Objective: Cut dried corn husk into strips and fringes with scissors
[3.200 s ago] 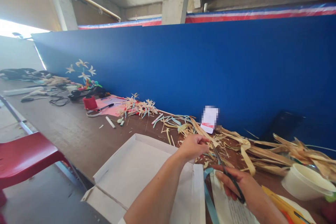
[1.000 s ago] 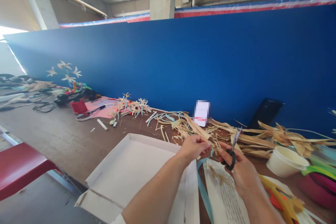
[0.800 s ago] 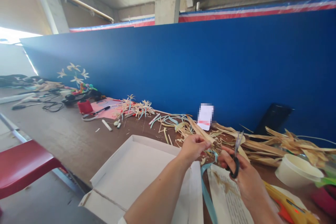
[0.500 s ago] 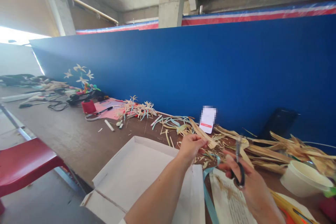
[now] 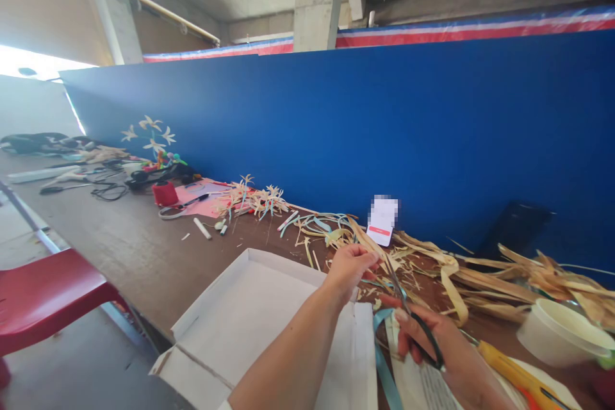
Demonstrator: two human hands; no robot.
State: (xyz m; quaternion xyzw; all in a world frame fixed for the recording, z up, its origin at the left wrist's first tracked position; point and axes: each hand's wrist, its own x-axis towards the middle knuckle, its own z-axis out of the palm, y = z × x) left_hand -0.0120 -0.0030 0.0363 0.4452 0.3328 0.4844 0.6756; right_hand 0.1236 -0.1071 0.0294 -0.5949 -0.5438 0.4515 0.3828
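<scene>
Two hands, both ours, meet right of centre. Our left hand (image 5: 353, 266) has its thumb and fingertips pinched together, palm down; anything between them is too small to tell. Its forearm slants up and rightward, over one open white box (image 5: 240, 307). Our right hand (image 5: 432, 336), fingers curled, grips one pair of black-handled scissors (image 5: 398, 288), its forearm coming from the lower right; the blades point up and leftward, close to the left fingertips.

Beside our hands lie one blue ribbon (image 5: 385, 371) and printed paper (image 5: 435, 387), partly covered by the right hand. Just beyond are dry leaf strips (image 5: 494, 282), too tangled to count. To the right are one yellow tool (image 5: 514, 371) and a pale tub (image 5: 562, 333). Farther out, we see one pale, partly blurred rectangle (image 5: 383, 221), one red spool (image 5: 164, 193), four standing cream flowers (image 5: 154, 145) and one red chair (image 5: 52, 295).
</scene>
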